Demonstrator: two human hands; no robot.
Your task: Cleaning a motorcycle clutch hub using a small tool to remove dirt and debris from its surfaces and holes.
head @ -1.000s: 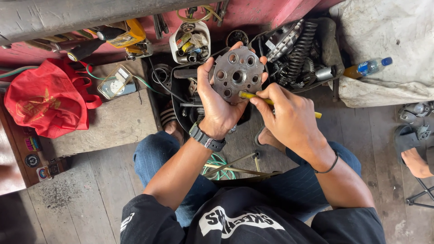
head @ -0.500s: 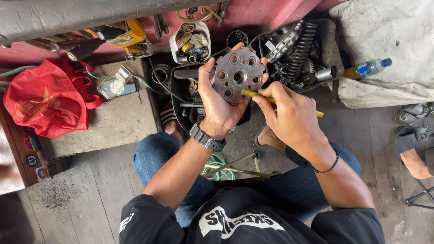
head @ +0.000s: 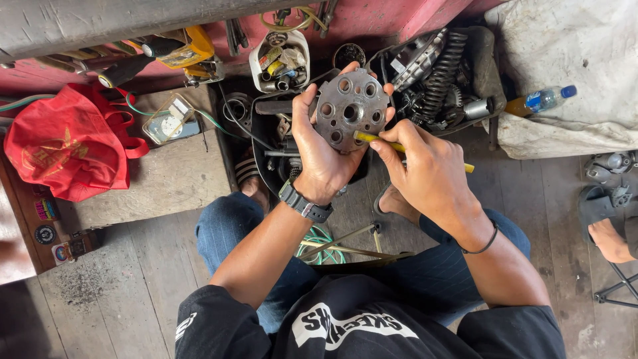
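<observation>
Left hand (head: 325,156) closed around the round metal disc (head: 351,110), raised over the parts tray (head: 262,156), while my right hand (head: 425,169) pinches the yellow-handled tool (head: 399,147); I judge a steady disc keeps the tip seated

You wear a black short-sleeved shirt (head: 372,326) with large white block lettering across the chest and a small white mark on the left sleeve. Your jeans (head: 226,229) are dark blue denim. Your left hand (head: 325,153) has a dark watch (head: 304,203) with a black strap at the wrist; your right hand (head: 425,169) has a thin black band (head: 484,244) around its wrist. Both forearms are bare
</observation>
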